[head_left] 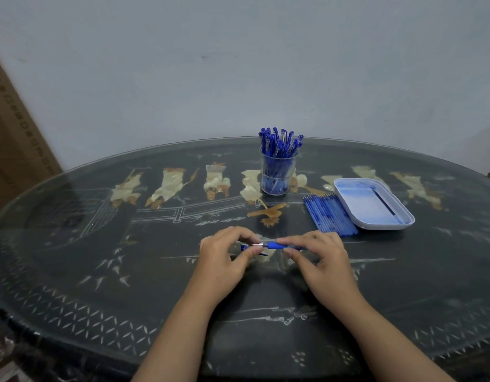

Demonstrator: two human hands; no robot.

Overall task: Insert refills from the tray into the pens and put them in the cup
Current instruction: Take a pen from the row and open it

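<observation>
A blue pen (pixel 277 245) lies level between my two hands, just above the table's middle. My right hand (pixel 318 257) pinches its blue grip and barrel. My left hand (pixel 227 252) pinches the metal tip end, with a small blue piece showing below its fingers. A clear cup (pixel 278 175) packed with several blue capped pens stands at the back centre. A row of several blue refills (pixel 330 215) lies on the table left of the white tray (pixel 348 209). One dark refill (pixel 387 204) lies inside the tray.
The table (pixel 128 285) is a dark oval with a glass top and inlaid figures. A cardboard box (pixel 15 139) leans at the far left. A grey wall stands behind the table.
</observation>
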